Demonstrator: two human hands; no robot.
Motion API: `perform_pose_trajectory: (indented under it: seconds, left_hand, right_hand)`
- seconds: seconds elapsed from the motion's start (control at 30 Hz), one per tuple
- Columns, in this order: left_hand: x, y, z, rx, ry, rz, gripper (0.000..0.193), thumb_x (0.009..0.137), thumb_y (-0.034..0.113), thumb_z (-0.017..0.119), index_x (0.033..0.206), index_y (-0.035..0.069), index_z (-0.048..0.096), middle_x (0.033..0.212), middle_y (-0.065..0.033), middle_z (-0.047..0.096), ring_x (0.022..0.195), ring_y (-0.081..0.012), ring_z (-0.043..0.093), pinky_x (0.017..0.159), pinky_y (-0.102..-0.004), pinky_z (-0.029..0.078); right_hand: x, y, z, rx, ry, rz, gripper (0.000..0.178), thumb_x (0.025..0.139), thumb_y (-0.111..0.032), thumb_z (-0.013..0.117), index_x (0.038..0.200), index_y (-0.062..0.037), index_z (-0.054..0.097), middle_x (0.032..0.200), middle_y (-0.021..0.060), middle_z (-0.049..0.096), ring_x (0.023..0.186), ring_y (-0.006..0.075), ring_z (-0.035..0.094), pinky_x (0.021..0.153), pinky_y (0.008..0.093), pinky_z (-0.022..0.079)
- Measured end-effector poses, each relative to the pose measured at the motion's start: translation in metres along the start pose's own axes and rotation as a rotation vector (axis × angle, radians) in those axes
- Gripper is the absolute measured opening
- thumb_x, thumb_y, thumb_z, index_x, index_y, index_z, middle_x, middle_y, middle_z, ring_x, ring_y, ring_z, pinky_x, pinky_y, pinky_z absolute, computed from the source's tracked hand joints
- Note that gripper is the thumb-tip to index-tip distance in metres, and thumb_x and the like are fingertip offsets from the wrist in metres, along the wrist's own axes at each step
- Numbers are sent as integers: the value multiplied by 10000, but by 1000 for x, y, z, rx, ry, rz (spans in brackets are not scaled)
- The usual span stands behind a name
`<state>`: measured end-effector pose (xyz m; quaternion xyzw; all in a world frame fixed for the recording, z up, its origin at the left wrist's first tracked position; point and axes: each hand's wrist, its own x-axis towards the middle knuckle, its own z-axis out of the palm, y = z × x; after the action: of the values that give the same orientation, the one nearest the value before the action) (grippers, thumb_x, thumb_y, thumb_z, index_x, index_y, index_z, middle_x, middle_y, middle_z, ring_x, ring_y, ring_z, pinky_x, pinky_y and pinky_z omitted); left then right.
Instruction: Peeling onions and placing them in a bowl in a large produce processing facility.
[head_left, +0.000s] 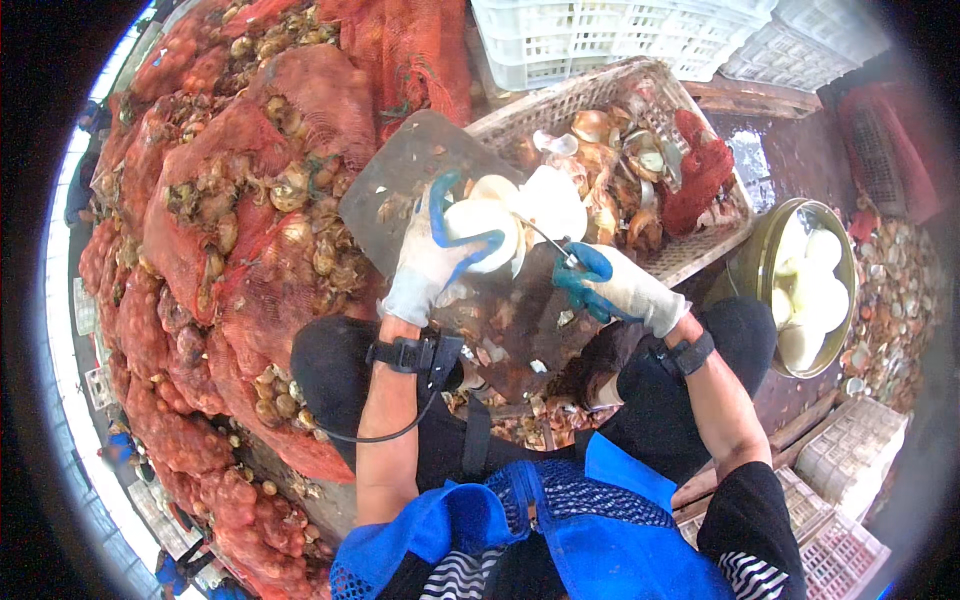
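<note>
Your left hand [432, 262], in a white glove with blue-coated fingers [437, 208], reached up from six o'clock with the wrist bent back, and its fingers were clamped around one open white scallop shell [520, 205] held over the dark cutting board [400, 180] at the centre. Your right hand [612, 285], gloved the same way, came in from four o'clock, its fingers closed on a thin knife [548, 240] whose tip touched the shell. Each wrist wore one black strap.

At one o'clock lay one grey plastic basket [690, 255] of empty shells with a red net bag among them. At three o'clock sat one round metal bowl [765, 265] holding about four white pieces. White slatted crates [600, 35] stood stacked at twelve. Red mesh sacks [230, 200] of shellfish, too many to count, were heaped from eight to eleven o'clock.
</note>
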<state>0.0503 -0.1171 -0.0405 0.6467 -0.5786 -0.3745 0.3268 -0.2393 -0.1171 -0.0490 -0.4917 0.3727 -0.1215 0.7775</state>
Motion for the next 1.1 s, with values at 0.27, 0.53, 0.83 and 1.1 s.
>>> perform_pose_trajectory:
  seconds: [0.27,0.53,0.83,1.1]
  left_hand:
    - [1,3,2,56,-26,132,958,592,103,924,1435,112,468,1256,-69,575,1144,-204,570,1022,-351,478]
    - [4,4,-6,-30,-97,46,936,603,137,921,1425,77,477,1328,-110,586,1216,-235,570,1069,-375,455]
    - [2,20,-9,-64,-138,72,938,633,211,924,1434,68,457,1320,-165,587,1211,-321,566,1062,-423,445]
    - [-27,30,31,316,144,-20,869,697,458,861,1382,60,503,1324,-183,549,1219,-360,522,1012,-431,467]
  right_hand:
    - [13,1,-1,-74,30,-149,269,944,-327,690,1062,-96,615,780,-29,583,578,33,501,468,199,412]
    - [17,4,-1,-18,-13,-67,296,945,-352,684,1075,-93,624,777,-25,582,593,51,517,476,205,427]
    - [26,-5,-3,135,-85,20,163,975,-228,582,1046,-89,625,794,-20,576,611,70,532,471,225,443]
    - [26,3,19,-111,167,-50,137,963,-183,602,1068,-95,603,788,-8,581,546,59,516,433,207,419]
